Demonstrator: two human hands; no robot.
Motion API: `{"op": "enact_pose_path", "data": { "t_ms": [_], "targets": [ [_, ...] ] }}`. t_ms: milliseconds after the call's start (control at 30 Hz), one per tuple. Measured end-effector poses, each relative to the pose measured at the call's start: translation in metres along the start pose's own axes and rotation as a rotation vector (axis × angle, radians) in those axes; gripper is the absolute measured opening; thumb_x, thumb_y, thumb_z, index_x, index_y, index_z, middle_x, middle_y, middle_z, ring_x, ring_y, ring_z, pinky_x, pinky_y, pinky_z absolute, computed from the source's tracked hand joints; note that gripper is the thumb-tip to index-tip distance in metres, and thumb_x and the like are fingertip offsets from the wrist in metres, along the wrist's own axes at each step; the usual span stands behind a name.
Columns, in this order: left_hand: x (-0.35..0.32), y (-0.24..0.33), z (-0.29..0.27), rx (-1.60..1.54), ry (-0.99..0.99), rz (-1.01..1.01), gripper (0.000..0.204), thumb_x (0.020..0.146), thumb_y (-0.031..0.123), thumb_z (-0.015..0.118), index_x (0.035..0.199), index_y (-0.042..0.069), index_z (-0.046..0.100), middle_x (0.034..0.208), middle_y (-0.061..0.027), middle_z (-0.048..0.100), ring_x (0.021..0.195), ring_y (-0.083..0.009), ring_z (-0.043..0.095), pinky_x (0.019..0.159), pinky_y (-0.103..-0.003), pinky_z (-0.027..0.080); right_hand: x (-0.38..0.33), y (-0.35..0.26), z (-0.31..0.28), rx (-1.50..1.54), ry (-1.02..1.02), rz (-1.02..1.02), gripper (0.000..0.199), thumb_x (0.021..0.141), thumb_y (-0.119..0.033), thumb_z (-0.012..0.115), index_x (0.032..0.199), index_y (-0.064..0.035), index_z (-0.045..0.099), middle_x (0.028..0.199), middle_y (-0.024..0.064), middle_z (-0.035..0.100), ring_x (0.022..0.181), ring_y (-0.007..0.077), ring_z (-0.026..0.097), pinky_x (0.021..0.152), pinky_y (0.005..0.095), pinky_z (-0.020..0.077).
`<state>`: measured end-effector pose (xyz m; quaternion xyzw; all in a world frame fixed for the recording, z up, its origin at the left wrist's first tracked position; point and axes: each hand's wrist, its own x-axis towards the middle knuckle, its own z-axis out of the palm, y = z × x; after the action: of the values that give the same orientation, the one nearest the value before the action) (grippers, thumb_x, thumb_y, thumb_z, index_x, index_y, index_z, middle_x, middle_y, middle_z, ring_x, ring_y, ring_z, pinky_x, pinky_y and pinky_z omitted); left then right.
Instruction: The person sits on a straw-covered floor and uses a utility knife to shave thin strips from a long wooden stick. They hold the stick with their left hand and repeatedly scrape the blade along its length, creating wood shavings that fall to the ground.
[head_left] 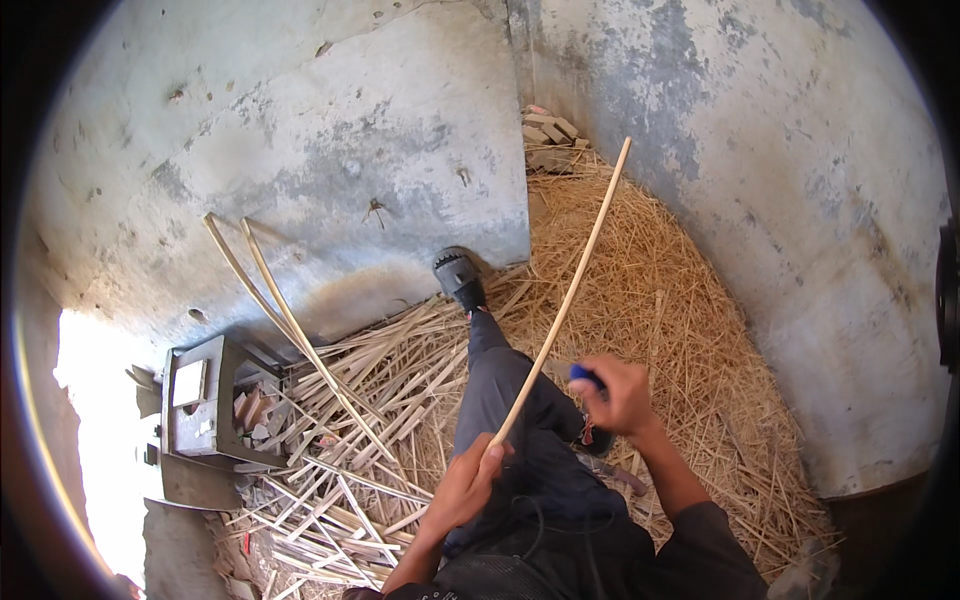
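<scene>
**Hands at work on a long cane strip**

Left hand (468,485) grips the near end of a pale cane strip (568,295), which slants up and away to the far right over the straw (680,330). Right hand (620,392) is clenched round a blue-handled tool (586,375) just beside it. Looks like shaving or splitting; the tool would need a steady meeting with the strip.
</scene>
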<state>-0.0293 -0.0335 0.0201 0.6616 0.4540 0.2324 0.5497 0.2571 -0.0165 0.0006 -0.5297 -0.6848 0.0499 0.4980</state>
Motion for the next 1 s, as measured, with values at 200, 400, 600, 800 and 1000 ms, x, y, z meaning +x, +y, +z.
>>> {"op": "enact_pose_path", "data": {
  "t_ms": [200,400,600,800,1000],
  "targets": [
    [0.015,0.009,0.008,0.085,0.02,0.107,0.036,0.118,0.033,0.046,0.112,0.001,0.061,0.073,-0.0147,0.058,0.068,-0.0337,0.059,0.063,-0.045,0.045,-0.005,-0.025,0.012,-0.012,-0.067,-0.067,0.031,0.097,-0.036,0.079,0.105,-0.006,0.076,0.084,0.009,0.073,0.067,0.0285,0.073,0.058,0.0379,0.0557],
    [0.021,0.014,0.019,0.322,0.149,0.172,0.029,0.115,0.029,0.053,0.104,0.001,0.053,0.074,-0.0317,0.063,0.074,-0.0575,0.062,0.062,-0.064,0.043,-0.002,-0.032,0.009,-0.078,-0.047,-0.105,0.03,0.099,-0.037,0.078,0.105,-0.0078,0.077,0.081,0.0062,0.072,0.062,0.0261,0.071,0.054,0.0367,0.0534],
    [0.019,0.019,0.018,0.374,0.177,0.194,0.03,0.116,0.029,0.052,0.103,0.001,0.054,0.071,-0.0309,0.059,0.07,-0.0576,0.059,0.06,-0.062,0.041,0.005,-0.032,0.003,-0.073,-0.018,-0.092,0.031,0.098,-0.039,0.078,0.101,-0.0086,0.077,0.079,0.0049,0.071,0.06,0.0249,0.07,0.053,0.0366,0.0522],
    [0.013,0.019,0.017,0.389,0.199,0.186,0.032,0.116,0.03,0.05,0.104,0.001,0.055,0.071,-0.0319,0.058,0.069,-0.0584,0.058,0.06,-0.061,0.041,0.008,-0.028,0.001,-0.106,-0.02,-0.139,0.031,0.097,-0.041,0.078,0.1,-0.0099,0.077,0.077,0.0044,0.07,0.059,0.0242,0.069,0.052,0.0368,0.0514],
    [0.01,0.015,0.013,0.393,0.213,0.17,0.032,0.115,0.031,0.051,0.104,0.001,0.055,0.07,-0.0323,0.058,0.068,-0.0587,0.059,0.06,-0.062,0.042,0.012,-0.026,0.004,-0.125,-0.032,-0.171,0.031,0.096,-0.041,0.079,0.099,-0.011,0.077,0.075,0.0041,0.067,0.06,0.0247,0.069,0.053,0.0376,0.0516]
  ]
}}
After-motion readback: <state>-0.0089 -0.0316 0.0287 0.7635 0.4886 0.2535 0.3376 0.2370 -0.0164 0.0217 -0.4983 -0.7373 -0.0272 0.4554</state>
